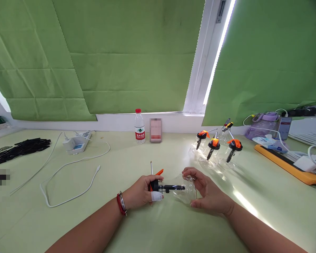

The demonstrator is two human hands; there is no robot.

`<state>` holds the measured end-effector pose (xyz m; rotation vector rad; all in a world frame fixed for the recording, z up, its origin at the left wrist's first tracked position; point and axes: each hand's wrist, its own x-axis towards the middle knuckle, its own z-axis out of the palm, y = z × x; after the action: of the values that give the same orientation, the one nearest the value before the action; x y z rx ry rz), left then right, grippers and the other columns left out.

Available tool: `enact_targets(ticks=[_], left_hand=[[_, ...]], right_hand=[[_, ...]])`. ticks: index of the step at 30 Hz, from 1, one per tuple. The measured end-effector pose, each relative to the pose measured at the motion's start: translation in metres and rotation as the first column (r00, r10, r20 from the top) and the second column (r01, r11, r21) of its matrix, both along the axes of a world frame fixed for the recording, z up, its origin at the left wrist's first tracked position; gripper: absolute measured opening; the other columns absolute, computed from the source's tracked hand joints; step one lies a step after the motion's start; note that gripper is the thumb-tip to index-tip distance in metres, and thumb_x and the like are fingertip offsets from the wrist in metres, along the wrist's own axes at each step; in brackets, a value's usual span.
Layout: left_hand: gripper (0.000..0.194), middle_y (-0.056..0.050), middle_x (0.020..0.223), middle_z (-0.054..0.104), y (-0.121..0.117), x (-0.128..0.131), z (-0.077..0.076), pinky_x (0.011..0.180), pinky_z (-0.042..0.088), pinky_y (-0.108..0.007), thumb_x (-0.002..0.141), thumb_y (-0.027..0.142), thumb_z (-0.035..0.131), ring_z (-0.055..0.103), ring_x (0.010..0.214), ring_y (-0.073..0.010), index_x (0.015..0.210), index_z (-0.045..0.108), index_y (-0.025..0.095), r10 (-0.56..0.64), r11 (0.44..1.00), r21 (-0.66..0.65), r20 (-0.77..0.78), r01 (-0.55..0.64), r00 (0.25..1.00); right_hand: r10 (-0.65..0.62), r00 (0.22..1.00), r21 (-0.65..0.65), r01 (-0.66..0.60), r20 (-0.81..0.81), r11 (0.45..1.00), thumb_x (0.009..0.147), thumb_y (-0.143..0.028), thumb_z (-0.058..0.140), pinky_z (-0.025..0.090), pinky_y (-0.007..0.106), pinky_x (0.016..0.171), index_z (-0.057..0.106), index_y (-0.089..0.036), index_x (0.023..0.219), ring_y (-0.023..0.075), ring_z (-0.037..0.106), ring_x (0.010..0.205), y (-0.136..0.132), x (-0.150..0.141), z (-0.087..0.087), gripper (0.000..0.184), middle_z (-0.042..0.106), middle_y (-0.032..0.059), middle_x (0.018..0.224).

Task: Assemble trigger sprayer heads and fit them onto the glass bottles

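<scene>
Between my hands lies a clear conical bottle [179, 196] on its side, its base to the right. My left hand [144, 189], with white tape on the thumb, is closed around the bottle's black-and-orange top [154, 186]. A thin metal-coloured spout [151, 168] sticks up from that top, and a black pen-like part [173, 187] runs from it into the clear body. My right hand [204, 191] curves its fingers and thumb around the wide base end of the bottle. Part of the top is hidden by my left fingers.
Several similar clear bottles with orange-and-black tops [214, 144] stand at the right rear. Behind are a water bottle [139, 130] and an upright phone-like card [155, 130]. A white cable [65, 165] and black strips [28, 149] lie left. An orange power strip [292, 167] sits right, near another person's fingers.
</scene>
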<state>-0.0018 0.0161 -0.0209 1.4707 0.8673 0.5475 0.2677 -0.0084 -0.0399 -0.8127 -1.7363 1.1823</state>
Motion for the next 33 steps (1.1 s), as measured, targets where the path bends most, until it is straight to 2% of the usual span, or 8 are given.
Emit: enact_targets(ticks=[10,17,20,22,25,28,31,33], left_hand=[[0.063,0.002,0.071,0.052,0.001,0.001,-0.001,0.048,0.044,-0.026,0.062,0.035,0.077,0.048,0.052,-0.0095,0.117,0.054,0.013,0.032,0.998,-0.046,0.043,-0.03,0.999],[0.059,0.005,0.062,0.053,-0.002,0.002,0.007,0.046,0.042,-0.025,0.062,0.034,0.076,0.047,0.046,-0.0088,0.112,0.055,0.012,0.043,0.997,-0.071,0.043,-0.04,0.998],[0.06,0.004,0.064,0.054,-0.004,0.002,0.008,0.046,0.041,-0.025,0.061,0.035,0.077,0.047,0.047,-0.0085,0.112,0.055,0.013,0.049,0.998,-0.052,0.046,-0.047,0.998],[0.063,0.004,0.066,0.054,-0.005,0.001,0.006,0.047,0.041,-0.024,0.06,0.036,0.078,0.047,0.049,-0.0085,0.114,0.054,0.014,0.046,0.998,-0.038,0.038,-0.045,0.998],[0.066,0.003,0.069,0.052,-0.003,-0.001,0.0,0.049,0.04,-0.024,0.061,0.038,0.078,0.045,0.05,-0.0079,0.118,0.053,0.014,0.035,0.999,-0.002,0.017,-0.035,0.999],[0.065,0.0,0.08,0.052,-0.001,-0.003,-0.005,0.052,0.04,-0.024,0.061,0.035,0.078,0.044,0.056,-0.0079,0.118,0.053,0.014,0.034,0.997,0.073,0.009,-0.035,0.999],[0.062,-0.002,0.083,0.052,-0.002,-0.002,-0.005,0.056,0.041,-0.024,0.061,0.031,0.078,0.045,0.063,-0.01,0.116,0.055,0.013,0.036,0.99,0.137,-0.009,-0.035,0.999],[0.06,-0.001,0.082,0.051,-0.004,-0.001,-0.003,0.057,0.041,-0.023,0.061,0.029,0.077,0.045,0.064,-0.0104,0.115,0.056,0.013,0.039,0.989,0.146,-0.02,-0.035,0.999]], right_hand=[[-0.046,0.998,0.046,0.044,0.047,0.998,0.055,-0.024,0.085,0.021,0.044,0.111,0.053,-0.028,0.116,0.0271,0.033,0.128,-0.004,0.0,0.005,0.069,0.038,0.0098,0.128],[-0.054,0.997,0.068,0.05,0.052,0.996,0.054,-0.024,0.085,0.022,0.045,0.111,0.054,-0.029,0.116,0.0278,0.033,0.128,-0.006,0.0,0.004,0.07,0.039,0.0102,0.129],[-0.062,0.997,0.062,0.059,0.051,0.996,0.053,-0.028,0.086,0.026,0.045,0.109,0.054,-0.028,0.114,0.0284,0.036,0.123,-0.005,0.001,0.001,0.069,0.041,0.01,0.125],[-0.052,0.998,0.029,0.051,0.041,0.998,0.053,-0.033,0.086,0.032,0.044,0.105,0.053,-0.027,0.115,0.0278,0.041,0.116,-0.003,0.001,-0.001,0.07,0.044,0.0098,0.12],[-0.01,1.0,-0.099,0.007,-0.027,0.995,0.059,-0.04,0.082,0.04,0.042,0.095,0.049,-0.026,0.121,0.0257,0.048,0.107,-0.002,0.0,-0.006,0.072,0.049,0.0096,0.114],[0.009,0.992,-0.213,-0.035,-0.123,0.976,0.07,-0.047,0.073,0.044,0.039,0.086,0.049,-0.025,0.121,0.0224,0.054,0.097,-0.002,-0.003,-0.007,0.061,0.054,0.0088,0.107],[-0.008,0.995,-0.28,-0.02,-0.097,0.96,0.081,-0.052,0.058,0.047,0.035,0.077,0.051,-0.024,0.118,0.0189,0.057,0.084,-0.001,-0.006,-0.005,0.047,0.059,0.0074,0.099],[-0.038,0.998,-0.314,0.023,-0.043,0.949,0.084,-0.057,0.05,0.048,0.034,0.071,0.052,-0.023,0.116,0.0184,0.059,0.077,-0.002,-0.007,-0.001,0.047,0.061,0.0071,0.095]])
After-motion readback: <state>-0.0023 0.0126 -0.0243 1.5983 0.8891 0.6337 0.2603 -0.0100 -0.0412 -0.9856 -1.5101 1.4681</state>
